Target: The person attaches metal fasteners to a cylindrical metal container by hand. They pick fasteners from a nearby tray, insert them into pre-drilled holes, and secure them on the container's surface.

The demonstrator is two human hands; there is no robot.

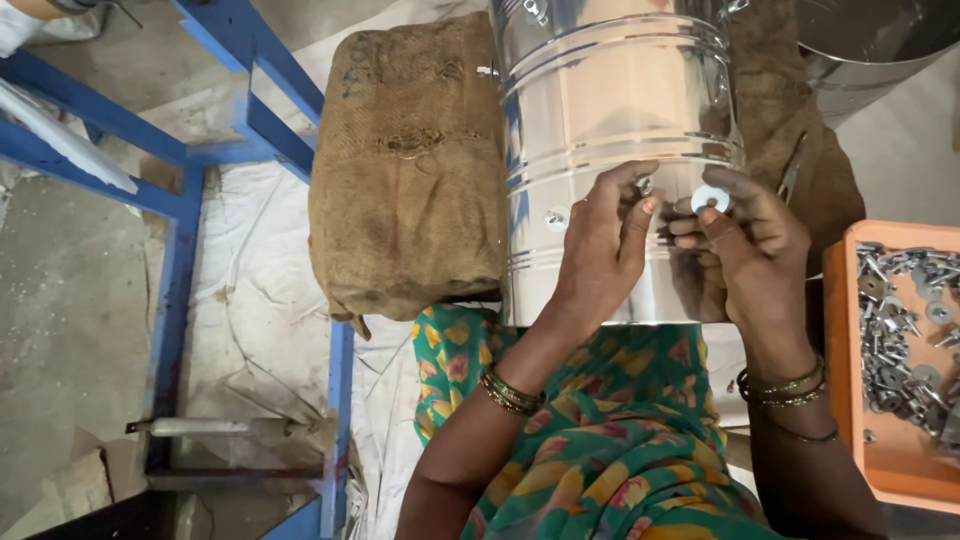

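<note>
A shiny ribbed steel drum [600, 110] lies across my lap, its curved side facing me. My left hand [603, 250] rests on the drum wall, thumb and forefinger pinching a small bolt [645, 184] set in it. My right hand [750, 245] sits just to the right, fingers pinching a flat round white washer [711, 197] against the drum next to the bolt. Another small fastener [556, 217] shows in the drum wall left of my left hand. Bangles are on both wrists.
A burlap-wrapped block [405, 170] lies left of the drum. An orange tray [842, 340] with several bolts and washers [905, 330] sits at right. A blue metal frame [180, 200] stands at left, a second steel vessel [860, 50] top right, and a thin dark tool [790, 172] beside the drum.
</note>
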